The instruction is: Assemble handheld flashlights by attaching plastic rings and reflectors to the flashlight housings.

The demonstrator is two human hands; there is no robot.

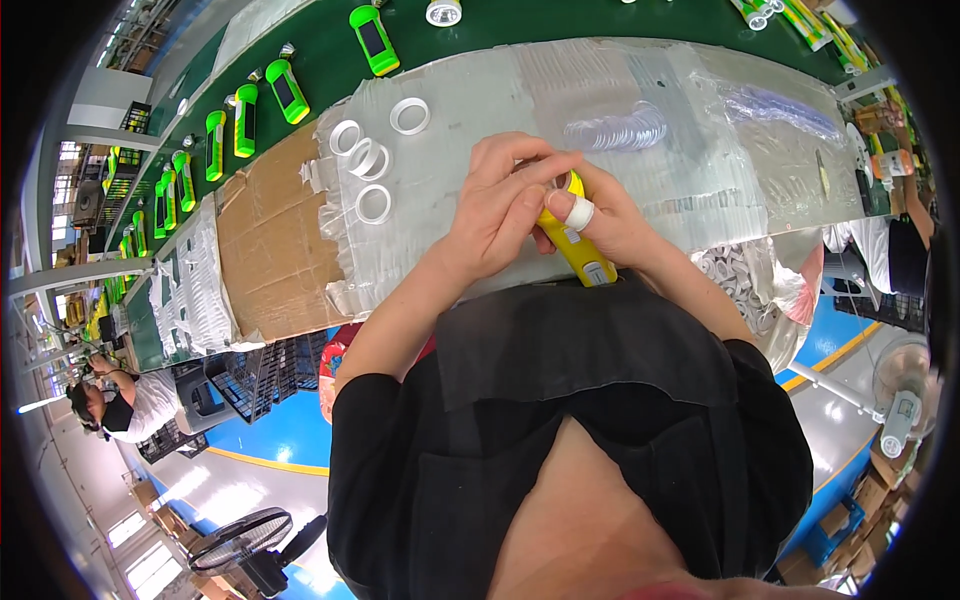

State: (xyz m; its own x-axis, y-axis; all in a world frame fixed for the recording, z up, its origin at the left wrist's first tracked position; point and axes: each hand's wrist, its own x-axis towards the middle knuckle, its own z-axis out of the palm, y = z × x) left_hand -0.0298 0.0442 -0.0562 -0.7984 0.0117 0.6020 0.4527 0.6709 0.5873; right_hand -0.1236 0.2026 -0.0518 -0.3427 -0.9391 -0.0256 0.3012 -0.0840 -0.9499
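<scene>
A yellow flashlight [588, 258] is held between my two hands close to my body, over the near edge of the table. My left hand [495, 205] is closed around its upper end, the fingers overlapping those of the other hand. Wrapped round the flashlight's body from the right is my right hand [615, 222], with white tape [580, 213] on its thumb. The fingers hide the flashlight's head. Several white rings [410, 131] lie left of my hands. Beyond them to the right, thin clear discs [622, 130] are fanned out in a row.
Green flashlights [287, 92] line the green conveyor [490, 28] at the far side. More clear pieces [785, 110] lie on the right, above an open bag of small white parts [742, 285]. Bare cardboard [275, 235] covers the table's left; a co-worker [150, 405] sits further left.
</scene>
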